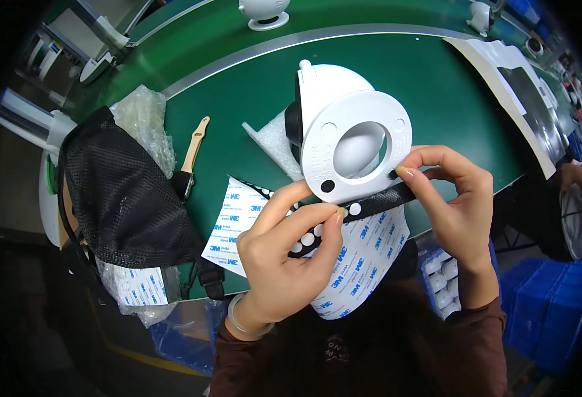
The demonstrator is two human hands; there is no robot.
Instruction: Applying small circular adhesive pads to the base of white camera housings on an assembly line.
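- Head view: left-hand grip point(287, 248) pinched nearly closed on a black strip point(385, 200) bearing white discs; right-hand grip point(459, 205) pinched nearly closed at the fingertips on a small black pad point(393, 174), against the lower-right rim of the ring base point(316, 155).
- White device point(336, 81) lies tilted mid-desk point(231, 126); ring base faces the person.

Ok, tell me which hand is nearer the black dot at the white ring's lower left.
Left. The left hand is just below and left of that black dot; the right hand is farther off, across the white ring, at its right.
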